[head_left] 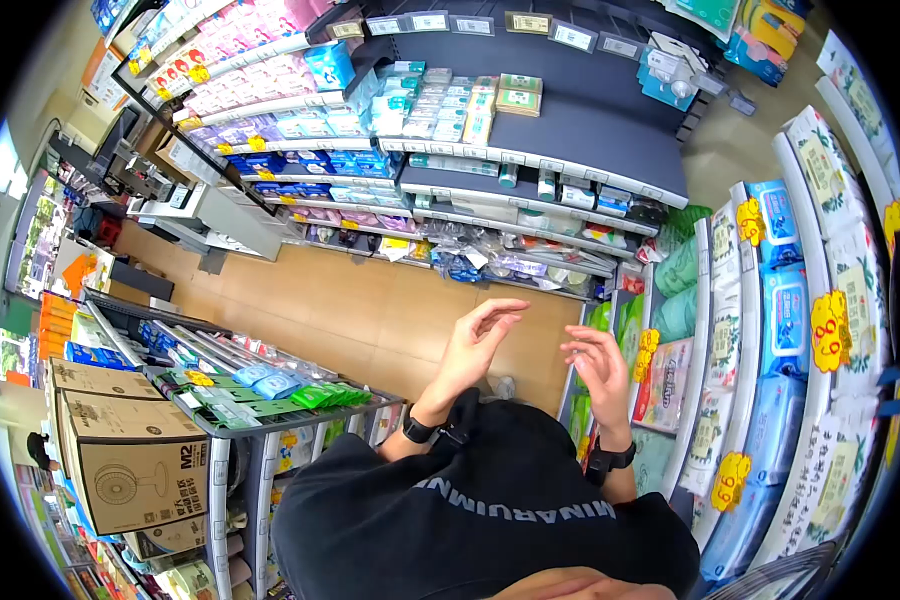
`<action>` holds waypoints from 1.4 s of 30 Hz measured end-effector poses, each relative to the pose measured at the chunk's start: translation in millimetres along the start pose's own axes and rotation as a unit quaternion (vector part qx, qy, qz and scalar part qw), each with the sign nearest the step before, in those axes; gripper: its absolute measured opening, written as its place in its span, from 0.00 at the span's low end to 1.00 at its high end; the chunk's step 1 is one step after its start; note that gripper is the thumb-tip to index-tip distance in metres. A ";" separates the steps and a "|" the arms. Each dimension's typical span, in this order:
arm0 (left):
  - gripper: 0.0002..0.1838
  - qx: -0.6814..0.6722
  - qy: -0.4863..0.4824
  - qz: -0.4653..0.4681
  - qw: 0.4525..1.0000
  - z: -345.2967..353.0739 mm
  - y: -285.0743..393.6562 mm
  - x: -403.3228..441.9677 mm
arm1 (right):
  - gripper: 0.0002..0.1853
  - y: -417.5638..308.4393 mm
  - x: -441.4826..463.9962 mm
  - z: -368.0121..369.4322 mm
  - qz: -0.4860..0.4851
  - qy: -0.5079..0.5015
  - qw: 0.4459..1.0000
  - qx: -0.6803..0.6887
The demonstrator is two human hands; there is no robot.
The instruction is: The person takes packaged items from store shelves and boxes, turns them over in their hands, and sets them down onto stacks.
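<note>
My left hand (pixel 476 345) is raised over the aisle floor in front of my chest. Its fingers are stretched and slightly bent, and nothing is in them. A black watch (pixel 418 428) is on that wrist. To the right, my right hand (pixel 602 372) is also raised, fingers loosely curved and apart, holding nothing. A dark band (pixel 610 459) circles its wrist. The two hands do not touch. Nearest my right hand are green packs (pixel 630 325) on the right-hand shelf and a pink-and-white pack (pixel 664 385).
Shelving with boxed goods (pixel 450 108) runs across the far side. Blue wipes packs (pixel 785 320) line the right shelf, with yellow price tags (pixel 830 330). A low rack (pixel 260 395) and a fan carton (pixel 135 460) stand at left. Tan floor (pixel 350 310) lies between.
</note>
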State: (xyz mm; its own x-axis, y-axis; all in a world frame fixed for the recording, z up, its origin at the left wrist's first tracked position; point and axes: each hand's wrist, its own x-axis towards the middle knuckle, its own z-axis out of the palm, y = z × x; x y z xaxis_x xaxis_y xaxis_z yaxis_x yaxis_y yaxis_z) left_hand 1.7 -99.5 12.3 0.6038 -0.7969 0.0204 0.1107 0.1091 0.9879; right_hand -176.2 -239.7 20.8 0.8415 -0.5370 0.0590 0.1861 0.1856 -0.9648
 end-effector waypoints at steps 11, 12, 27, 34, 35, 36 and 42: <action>0.15 0.035 0.032 0.011 0.999 -1.4 2.3 33.0 | 0.18 5.6 37.1 -6.6 0.024 0.000 0.999 -0.022; 0.15 0.034 0.033 0.013 0.999 -4.9 2.6 38.9 | 0.18 5.1 44.0 -6.0 0.025 -0.001 0.999 -0.025; 0.20 -0.057 0.026 0.058 0.996 -73.4 23.1 157.1 | 0.16 18.3 244.5 10.3 -0.059 -0.030 0.978 -0.197; 0.20 -0.056 0.000 0.061 0.997 -104.2 33.1 205.1 | 0.15 60.9 383.8 -1.7 -0.132 0.006 0.911 -0.390; 0.20 -0.056 -0.001 0.060 0.997 -108.0 34.9 209.2 | 0.15 69.8 402.8 -6.9 -0.132 0.007 0.912 -0.389; 0.19 -0.060 -0.004 0.060 0.996 -112.3 36.8 214.3 | 0.15 78.8 423.3 -13.3 -0.118 0.012 0.911 -0.396; 0.19 -0.044 -0.008 0.052 0.998 -132.8 48.2 238.4 | 0.18 128.4 521.1 -43.3 -0.139 0.040 0.861 -0.488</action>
State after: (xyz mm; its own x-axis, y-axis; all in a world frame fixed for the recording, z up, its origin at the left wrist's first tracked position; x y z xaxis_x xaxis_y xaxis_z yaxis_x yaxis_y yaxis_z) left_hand 255.8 -205.3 44.4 0.6036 -0.7874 0.1253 0.1170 0.2429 0.9630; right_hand 264.3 -531.3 -83.5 0.7879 -0.5113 0.3431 -0.1728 -0.7185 -0.6738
